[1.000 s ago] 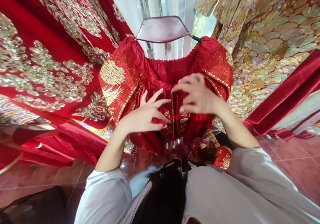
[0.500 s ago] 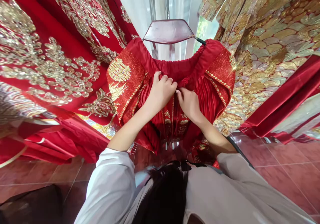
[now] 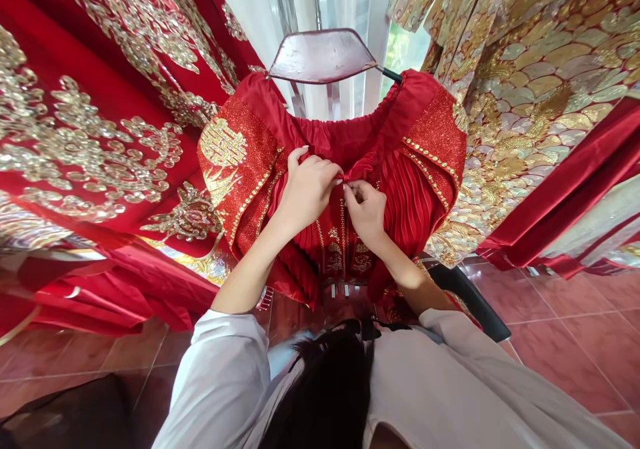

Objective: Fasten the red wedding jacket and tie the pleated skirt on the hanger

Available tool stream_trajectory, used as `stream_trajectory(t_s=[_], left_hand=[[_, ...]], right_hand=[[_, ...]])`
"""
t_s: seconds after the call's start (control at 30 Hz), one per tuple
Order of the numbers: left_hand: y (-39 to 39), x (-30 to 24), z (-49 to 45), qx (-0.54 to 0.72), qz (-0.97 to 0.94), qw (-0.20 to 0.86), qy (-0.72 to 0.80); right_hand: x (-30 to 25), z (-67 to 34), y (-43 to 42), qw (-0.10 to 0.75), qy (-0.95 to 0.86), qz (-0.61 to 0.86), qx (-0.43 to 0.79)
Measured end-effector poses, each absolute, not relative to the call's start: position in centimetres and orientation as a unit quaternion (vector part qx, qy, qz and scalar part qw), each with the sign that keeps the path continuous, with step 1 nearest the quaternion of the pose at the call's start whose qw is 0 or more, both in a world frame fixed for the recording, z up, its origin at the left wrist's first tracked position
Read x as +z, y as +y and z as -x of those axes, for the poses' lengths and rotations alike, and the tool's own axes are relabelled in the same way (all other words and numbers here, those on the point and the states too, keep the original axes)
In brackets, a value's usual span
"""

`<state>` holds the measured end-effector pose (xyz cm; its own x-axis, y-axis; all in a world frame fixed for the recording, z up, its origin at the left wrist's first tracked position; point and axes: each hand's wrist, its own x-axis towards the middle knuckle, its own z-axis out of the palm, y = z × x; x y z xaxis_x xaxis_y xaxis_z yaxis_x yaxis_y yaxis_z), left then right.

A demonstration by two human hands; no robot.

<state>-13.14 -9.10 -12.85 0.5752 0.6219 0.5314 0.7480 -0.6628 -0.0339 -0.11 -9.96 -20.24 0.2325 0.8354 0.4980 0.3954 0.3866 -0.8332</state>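
Observation:
A red garment with gold-sequinned panels, gold beaded trim and fine pleats hangs over a chair back, its gathered waistband at the top. At the centre, just below that band, sits a small knotted red fabric tie. My left hand pinches the tie from the left, fingers curled. My right hand comes up from below and pinches it from the right. The fingertips of both hands almost meet there, hiding part of the knot.
The dark red chair backrest stands beyond the garment, with a black chair part low at right. A gold-embroidered red robe hangs left and a gold scale-patterned robe right. Red tiles cover the floor; white curtains stand behind.
Both hands have moved together from spread, open fingers at the garment's front. They now pinch the red tie at the centre, and the tie has drawn into a small knot.

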Motion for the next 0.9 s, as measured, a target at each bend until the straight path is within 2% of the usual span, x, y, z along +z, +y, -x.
stream_trajectory(t_s=[0.2, 0.37, 0.47, 0.53, 0.6, 0.73, 0.8, 0.9], left_hand=[[-9.8, -13.1, 12.9, -0.267, 0.866, 0.143, -0.398], [-11.0, -13.3, 13.4, -0.288, 0.856, 0.160, -0.397], [-11.8, -13.2, 13.6, -0.270, 0.866, 0.153, -0.392], [-12.5, -12.4, 13.9, -0.267, 0.876, 0.129, -0.381], [-13.2, -11.2, 14.1, -0.301, 0.866, 0.109, -0.385], [-12.8, -8.6, 13.8, -0.422, 0.740, 0.090, -0.517], [-11.3, -8.0, 13.2, -0.441, 0.667, 0.068, -0.596], [-8.9, -7.9, 12.2, -0.439, 0.588, 0.074, -0.675]], right_hand=[[-20.9, -0.4, -10.0, 0.537, -0.629, 0.540, 0.153], [-26.5, -2.5, -11.4, 0.287, -0.709, 0.617, 0.185], [-28.1, -4.5, -13.0, 0.223, -0.708, 0.645, 0.184], [-26.6, -6.1, -14.1, 0.195, -0.709, 0.655, 0.175], [-23.2, -7.8, -15.0, 0.216, -0.705, 0.664, 0.128], [-14.9, -9.2, -14.2, 0.458, -0.589, 0.659, -0.093], [-12.5, -8.7, -12.1, 0.503, -0.566, 0.642, -0.122], [-11.9, -7.7, -8.1, 0.521, -0.560, 0.636, -0.106]])
